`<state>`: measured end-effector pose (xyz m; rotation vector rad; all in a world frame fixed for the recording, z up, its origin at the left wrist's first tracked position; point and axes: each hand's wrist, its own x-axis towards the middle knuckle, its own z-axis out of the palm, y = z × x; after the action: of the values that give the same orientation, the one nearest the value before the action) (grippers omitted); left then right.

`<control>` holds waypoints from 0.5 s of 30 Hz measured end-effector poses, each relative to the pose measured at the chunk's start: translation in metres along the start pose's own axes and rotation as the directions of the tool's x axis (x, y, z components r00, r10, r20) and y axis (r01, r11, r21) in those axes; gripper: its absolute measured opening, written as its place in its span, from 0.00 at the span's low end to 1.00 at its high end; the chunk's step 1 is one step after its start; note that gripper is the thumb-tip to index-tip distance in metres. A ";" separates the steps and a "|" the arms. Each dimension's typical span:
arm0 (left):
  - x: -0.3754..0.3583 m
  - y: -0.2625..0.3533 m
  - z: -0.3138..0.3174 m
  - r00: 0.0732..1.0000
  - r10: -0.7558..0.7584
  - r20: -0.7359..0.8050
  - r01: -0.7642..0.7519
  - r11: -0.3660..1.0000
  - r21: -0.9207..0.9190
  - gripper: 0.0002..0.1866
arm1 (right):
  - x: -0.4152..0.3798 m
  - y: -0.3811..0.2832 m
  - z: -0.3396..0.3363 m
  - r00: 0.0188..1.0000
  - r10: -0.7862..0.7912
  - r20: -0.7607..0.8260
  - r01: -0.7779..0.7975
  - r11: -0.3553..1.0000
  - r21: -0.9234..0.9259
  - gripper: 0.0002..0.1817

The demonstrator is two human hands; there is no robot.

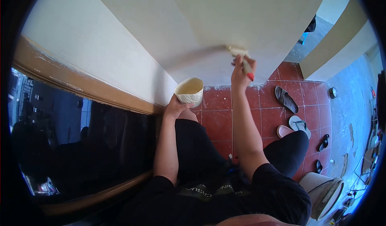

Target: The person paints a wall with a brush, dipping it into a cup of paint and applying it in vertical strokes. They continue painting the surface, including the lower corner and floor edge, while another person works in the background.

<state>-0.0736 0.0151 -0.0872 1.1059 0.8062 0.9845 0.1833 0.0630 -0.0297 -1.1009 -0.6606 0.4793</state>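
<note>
My right hand (242, 71) is closed round the handle of a paintbrush (246, 65), whose red handle end points down and to the right. The pale, paint-covered bristles meet the lower part of the wall (193, 37), where a darker, wet-looking patch shows. Lower left of the brush, my left hand (176, 106) grips a cream-coloured paint container (189, 92) from its left side and below. Its opening faces up and pale paint coats the inside.
Red floor tiles (217, 123) lie below the wall. Sandals (286, 99) and slippers (299, 125) sit at the right, near my knee. A white bucket (317, 186) stands at the lower right. A brown-framed dark window (80, 141) is at the left.
</note>
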 end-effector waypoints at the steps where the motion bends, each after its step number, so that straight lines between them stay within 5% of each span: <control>1: 0.000 0.000 -0.001 1.000 -0.004 -0.006 0.004 1.000 -0.006 0.45 | 0.008 -0.018 0.007 0.997 -0.075 -0.021 0.076 0.995 0.065 0.14; 6: -0.002 -0.001 0.002 0.993 0.031 -0.117 -0.024 0.998 0.064 0.41 | 0.007 -0.036 0.015 0.960 -0.269 -0.075 0.278 0.948 0.152 0.13; 8: -0.003 0.000 0.002 0.993 0.016 -0.120 -0.013 1.000 0.022 0.41 | 0.005 0.019 0.006 0.977 -0.210 0.038 0.213 0.959 -0.187 0.12; 11: 0.000 0.008 0.004 0.999 0.034 -0.021 -0.035 0.999 -0.026 0.42 | -0.026 0.048 -0.009 0.997 0.040 0.073 -0.023 0.974 -0.225 0.13; 15: -0.003 0.011 0.010 0.998 0.048 -0.040 -0.049 0.998 -0.029 0.42 | -0.054 0.050 -0.009 0.982 0.167 0.092 -0.153 0.978 -0.143 0.13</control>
<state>-0.0681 0.0107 -0.0743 1.0873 0.7970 1.0586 0.1494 0.0410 -0.0923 -1.2704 -0.7063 0.6412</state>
